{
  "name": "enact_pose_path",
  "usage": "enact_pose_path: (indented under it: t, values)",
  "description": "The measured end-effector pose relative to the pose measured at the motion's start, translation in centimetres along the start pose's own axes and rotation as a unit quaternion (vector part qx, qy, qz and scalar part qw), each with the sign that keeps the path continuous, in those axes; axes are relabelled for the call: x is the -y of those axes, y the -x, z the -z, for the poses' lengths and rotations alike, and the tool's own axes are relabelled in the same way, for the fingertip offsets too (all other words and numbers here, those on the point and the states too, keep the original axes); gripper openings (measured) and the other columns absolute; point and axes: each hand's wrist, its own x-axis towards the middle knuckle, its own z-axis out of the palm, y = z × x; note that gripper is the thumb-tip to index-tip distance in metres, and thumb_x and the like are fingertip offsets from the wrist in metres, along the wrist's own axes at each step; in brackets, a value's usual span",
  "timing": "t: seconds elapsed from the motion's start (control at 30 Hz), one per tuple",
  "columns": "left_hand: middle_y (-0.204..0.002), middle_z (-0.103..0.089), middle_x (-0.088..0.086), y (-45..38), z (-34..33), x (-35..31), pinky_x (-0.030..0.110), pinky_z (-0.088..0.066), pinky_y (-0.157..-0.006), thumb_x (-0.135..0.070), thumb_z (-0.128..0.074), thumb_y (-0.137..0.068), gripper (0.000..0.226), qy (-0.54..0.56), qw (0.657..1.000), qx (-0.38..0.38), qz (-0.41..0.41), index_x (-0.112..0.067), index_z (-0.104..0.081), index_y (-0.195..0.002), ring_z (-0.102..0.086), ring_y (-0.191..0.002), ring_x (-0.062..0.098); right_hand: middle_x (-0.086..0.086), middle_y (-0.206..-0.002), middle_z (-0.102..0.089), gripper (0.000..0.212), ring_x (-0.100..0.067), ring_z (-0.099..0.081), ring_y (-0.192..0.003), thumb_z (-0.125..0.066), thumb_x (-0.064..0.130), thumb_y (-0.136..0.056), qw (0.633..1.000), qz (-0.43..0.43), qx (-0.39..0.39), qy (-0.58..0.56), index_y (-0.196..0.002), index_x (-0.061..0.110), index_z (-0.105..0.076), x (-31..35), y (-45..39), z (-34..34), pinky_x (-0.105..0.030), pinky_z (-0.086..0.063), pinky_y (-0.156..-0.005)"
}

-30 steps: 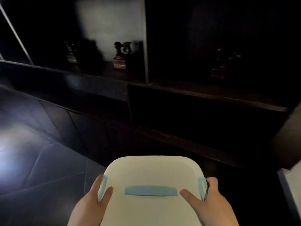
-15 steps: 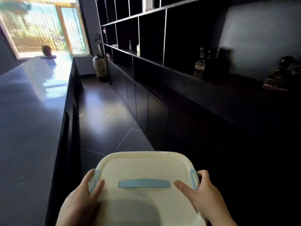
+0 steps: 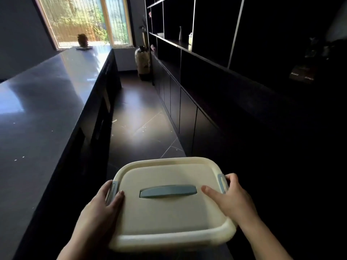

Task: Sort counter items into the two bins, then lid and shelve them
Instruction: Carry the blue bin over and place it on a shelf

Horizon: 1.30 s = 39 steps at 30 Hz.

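Here, a cream lidded bin [image 3: 169,201] carried low in front of the body, above the dark floor [image 3: 135,117] of the aisle between the counter [image 3: 41,113] on the left and the dark shelving [image 3: 216,59] on the right. Lid on, roughly level, near edge dipping a little toward the camera. Long axis running left to right, from hand to hand, and the grey-blue handle [image 3: 168,191] on the lid lying along that same line; the short axis pointing down the aisle toward the window [image 3: 84,21]. No brand, label or writing legible anywhere on the bin or lid. Left hand [image 3: 102,209] gripping the left end at the blue latch [image 3: 112,190], thumb laid on top of the lid, fingers wrapped down over the side. Right hand [image 3: 232,199] gripping the right end beside the other latch [image 3: 222,182], thumb stretched inward across the lid, fingers curled over the rim. At the aisle's far end, a tall patterned vase [image 3: 143,61] on the floor. On the shelves, a few small items, too dim to identify.
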Motion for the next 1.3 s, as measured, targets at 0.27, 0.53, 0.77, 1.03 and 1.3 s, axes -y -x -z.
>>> enact_pose_path:
  t: [0.27,0.53,0.77,1.03,1.3]
  values:
    - [-0.121,-0.065,0.004,-14.0,-1.4,-3.5,0.04,-0.047,-0.089,-0.052,-0.055,-0.087,0.057,0.021,0.997,-0.052,0.049,-0.034,-0.04,-0.138,-0.06,-0.11,0.028,0.006,-0.092,-0.063,0.065,-0.021,-0.063,-0.085,-0.07,0.068,-0.065,0.998,0.059,0.037,0.007,-0.109,0.031,-0.041,8.2,-17.5,-2.2,-0.039,-0.054,-0.076]
    - [-0.12,-0.065,0.001,-33.7,-1.0,-3.1,0.038,-0.046,-0.083,-0.054,-0.054,-0.086,0.057,0.028,0.995,-0.073,0.053,-0.036,-0.04,-0.138,-0.061,-0.107,0.025,0.009,-0.09,-0.062,0.062,-0.016,-0.063,-0.082,-0.073,0.066,-0.064,0.997,0.056,0.054,-0.016,-0.107,0.035,-0.04,17.1,-33.7,-10.8,-0.036,-0.054,-0.073]
    - [-0.117,-0.066,-0.003,-51.2,1.2,-5.7,0.035,-0.044,-0.076,-0.057,-0.055,-0.083,0.054,0.043,0.996,-0.064,0.042,-0.045,-0.04,-0.135,-0.062,-0.104,0.024,0.008,-0.087,-0.064,0.057,-0.015,-0.064,-0.079,-0.078,0.058,-0.064,0.995,0.006,0.01,-0.096,-0.107,0.035,-0.048,24.8,-45.1,-15.7,-0.037,-0.055,-0.072]
    - [-0.103,-0.069,0.0,-69.8,-1.3,-11.2,0.034,-0.042,-0.072,-0.052,-0.059,-0.082,0.054,0.041,0.998,-0.054,-0.006,-0.04,-0.047,-0.133,-0.064,-0.095,0.023,0.008,-0.086,-0.062,0.05,-0.008,-0.06,-0.074,-0.083,0.039,-0.069,0.987,-0.004,-0.017,-0.162,-0.104,0.026,-0.05,30.5,-61.8,-18.4,-0.025,-0.043,-0.057]
    - [-0.085,-0.069,-0.001,-89.2,-2.7,-17.3,0.036,-0.046,-0.07,-0.045,-0.065,-0.082,0.05,0.074,0.995,-0.061,0.006,-0.036,-0.051,-0.13,-0.065,-0.082,0.019,0.006,-0.084,-0.062,0.05,-0.011,-0.061,-0.074,-0.084,0.032,-0.068,0.983,0.012,-0.008,-0.184,-0.103,0.023,-0.049,39.6,-81.9,-20.9,-0.029,-0.048,-0.062]
